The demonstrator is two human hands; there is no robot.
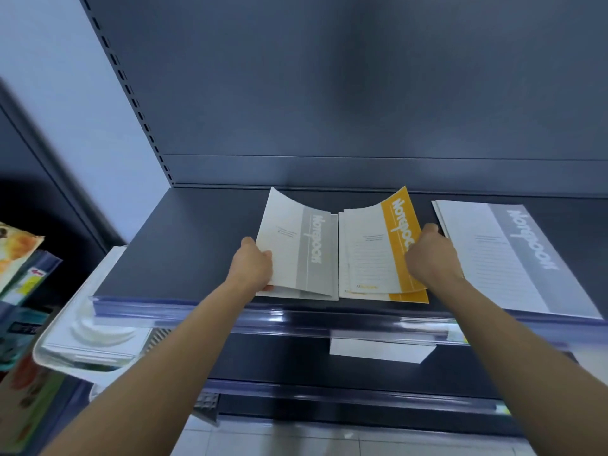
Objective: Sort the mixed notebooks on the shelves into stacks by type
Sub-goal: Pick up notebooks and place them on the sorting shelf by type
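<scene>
On the dark shelf (184,245) lie three lots of notebooks. A grey-striped notebook (296,248) sits mid-shelf; my left hand (253,264) grips its left edge and curls it upward. Beside it lies a small stack of yellow-striped notebooks (371,255); my right hand (431,255) grips the right edge of the top ones, bending them up. Further right, a stack of grey-striped notebooks (506,258) lies flat, untouched.
The shelf's clear plastic front rail (296,315) runs below the notebooks. A white plastic tray (88,337) juts out at lower left. Colourful books (19,258) stand on the neighbouring rack at far left. A white label (378,352) hangs under the shelf.
</scene>
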